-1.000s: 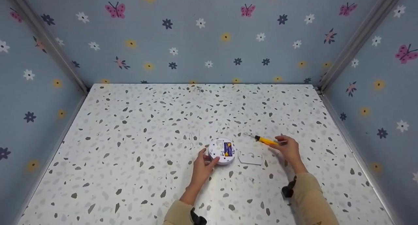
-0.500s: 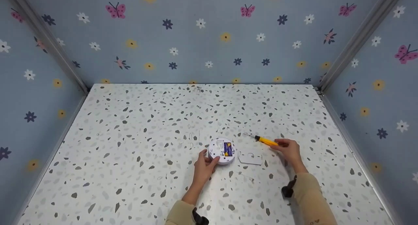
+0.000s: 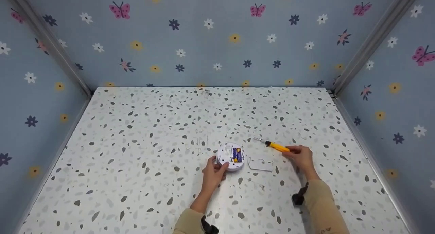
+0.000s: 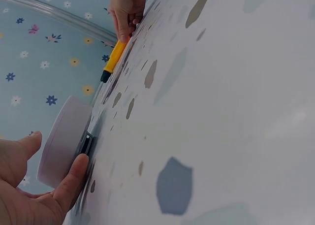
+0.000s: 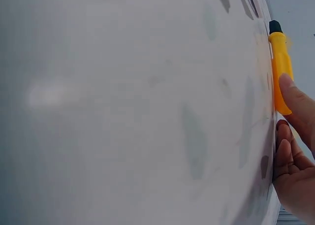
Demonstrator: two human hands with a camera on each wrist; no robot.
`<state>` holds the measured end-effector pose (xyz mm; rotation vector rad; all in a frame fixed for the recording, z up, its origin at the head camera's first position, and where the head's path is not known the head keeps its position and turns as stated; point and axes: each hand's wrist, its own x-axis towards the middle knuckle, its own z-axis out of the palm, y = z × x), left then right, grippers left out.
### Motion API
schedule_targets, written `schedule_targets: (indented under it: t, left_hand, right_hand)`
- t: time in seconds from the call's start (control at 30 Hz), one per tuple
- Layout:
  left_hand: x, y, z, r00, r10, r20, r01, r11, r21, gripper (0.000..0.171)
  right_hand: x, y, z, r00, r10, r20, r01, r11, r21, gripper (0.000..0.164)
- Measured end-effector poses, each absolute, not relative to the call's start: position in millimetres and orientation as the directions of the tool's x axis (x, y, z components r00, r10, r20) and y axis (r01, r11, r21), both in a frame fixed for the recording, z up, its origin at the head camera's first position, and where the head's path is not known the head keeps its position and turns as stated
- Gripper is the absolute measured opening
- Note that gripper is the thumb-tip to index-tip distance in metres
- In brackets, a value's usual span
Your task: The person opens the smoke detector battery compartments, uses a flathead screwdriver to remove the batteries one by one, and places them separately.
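Note:
A round white battery device (image 3: pixel 225 156) lies with its battery side up, purple-and-yellow batteries (image 3: pixel 237 155) showing in its compartment. My left hand (image 3: pixel 213 174) holds it by its near left edge, thumb on top and fingers along the side. To the right, a screwdriver (image 3: pixel 278 147) with a yellow handle and black collar lies along the table, its metal tip toward the device. My right hand (image 3: pixel 301 157) pinches the end of that handle. In the right wrist view the thumb (image 5: pixel 290 89) presses on the yellow handle, the other fingers curled below.
Between device and right hand lies a thin white plastic cover (image 3: pixel 260 163) with a cutout. The speckled white table (image 3: pixel 136 142) is walled at the back and both sides by blue flowered panels (image 3: pixel 217 40) with metal edges.
The raised fingers of my right hand have come down onto the end of the screwdriver handle. The screwdriver and the round device stay almost in place; my left hand has barely shifted.

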<state>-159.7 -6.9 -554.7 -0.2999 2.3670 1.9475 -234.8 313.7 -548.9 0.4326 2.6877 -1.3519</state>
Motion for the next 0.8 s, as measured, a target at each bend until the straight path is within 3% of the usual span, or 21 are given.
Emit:
schedule_targets:
  t: [0.17,0.43,0.8]
  left_hand:
    - [-160.3,-5.4,-555.8,-0.979,-0.106,-0.175,-0.190,0.157,0.969,0.063]
    - [-160.2,-4.9,-556.1,-0.979,-0.108,-0.171,-0.186,0.152,0.971,0.059]
    - [-164.0,-7.5,-555.0,-0.976,-0.122,-0.182,-0.201,0.167,0.965,0.051]
  right_hand:
    - [-234.4,313.5,-547.8,-0.946,0.213,-0.245,0.323,0.549,-0.771,0.043]
    - [-231.7,312.8,-553.3,-0.968,0.200,-0.149,0.239,0.572,-0.785,0.040]
    - [-228.9,311.9,-548.0,-0.945,0.250,-0.210,0.310,0.485,-0.818,0.043]
